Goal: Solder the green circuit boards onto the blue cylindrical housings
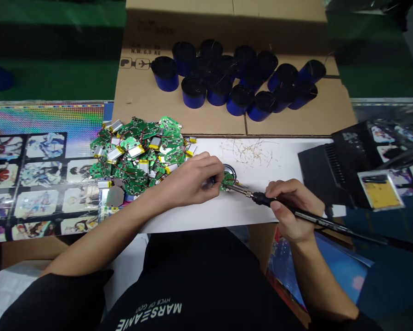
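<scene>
My right hand is wrapped round the black handle of a soldering iron, whose metal tip points left onto a small green circuit board. Beside that board my left hand is closed, its fingers pinched on something dark that is too small to name. A black ring-like piece shows just behind the board. Left of my left hand lies a heap of green circuit boards with silver and yellow battery cells and thin red wires.
Several blue cylinders with black tops stand on cardboard at the back. Wire scraps lie on the white surface. At right are a black box and a yellow sponge in a tray. Printed picture sheets cover the left.
</scene>
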`<act>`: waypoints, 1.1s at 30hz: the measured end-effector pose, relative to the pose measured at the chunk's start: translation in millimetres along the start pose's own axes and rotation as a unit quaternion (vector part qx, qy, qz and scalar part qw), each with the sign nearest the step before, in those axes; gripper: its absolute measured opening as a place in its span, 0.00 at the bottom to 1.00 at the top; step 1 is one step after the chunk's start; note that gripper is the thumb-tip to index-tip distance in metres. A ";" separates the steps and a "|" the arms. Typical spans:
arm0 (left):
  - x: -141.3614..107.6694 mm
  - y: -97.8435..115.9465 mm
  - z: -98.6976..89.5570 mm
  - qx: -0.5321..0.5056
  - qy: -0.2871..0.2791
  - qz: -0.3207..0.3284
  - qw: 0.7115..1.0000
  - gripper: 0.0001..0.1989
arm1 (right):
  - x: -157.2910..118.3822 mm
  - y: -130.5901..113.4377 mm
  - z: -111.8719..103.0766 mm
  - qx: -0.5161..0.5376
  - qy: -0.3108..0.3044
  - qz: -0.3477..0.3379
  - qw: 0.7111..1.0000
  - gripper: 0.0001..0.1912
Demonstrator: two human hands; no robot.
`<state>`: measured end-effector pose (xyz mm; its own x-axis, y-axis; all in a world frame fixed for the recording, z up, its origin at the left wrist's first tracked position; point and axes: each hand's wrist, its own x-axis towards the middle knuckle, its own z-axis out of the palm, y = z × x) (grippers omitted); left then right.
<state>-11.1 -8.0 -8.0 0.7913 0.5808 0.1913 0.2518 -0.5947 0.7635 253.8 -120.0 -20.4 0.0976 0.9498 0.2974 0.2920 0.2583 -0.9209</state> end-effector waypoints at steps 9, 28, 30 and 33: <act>-0.5 -0.8 1.0 0.000 0.006 0.004 1.000 0.05 | 9.3 -11.5 0.2 0.000 0.168 -0.065 0.984 0.09; -1.7 -0.4 -0.4 0.005 0.009 0.005 1.000 0.04 | 0.7 4.2 51.2 -0.162 -0.058 -0.122 0.977 0.26; -2.5 -1.0 -0.1 0.005 0.017 0.007 1.000 0.04 | 2.8 5.9 52.6 -0.154 -0.062 -0.123 0.978 0.26; -3.1 -2.9 2.9 0.003 0.038 0.017 0.999 0.04 | 7.2 6.7 51.1 -0.145 -0.067 -0.121 0.980 0.25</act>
<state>-12.6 -9.7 -12.6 0.7548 0.6006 0.2636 0.2289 -0.6179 0.7522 207.8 -102.4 -37.2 -0.1287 0.8864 0.4447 0.5511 0.4368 -0.7110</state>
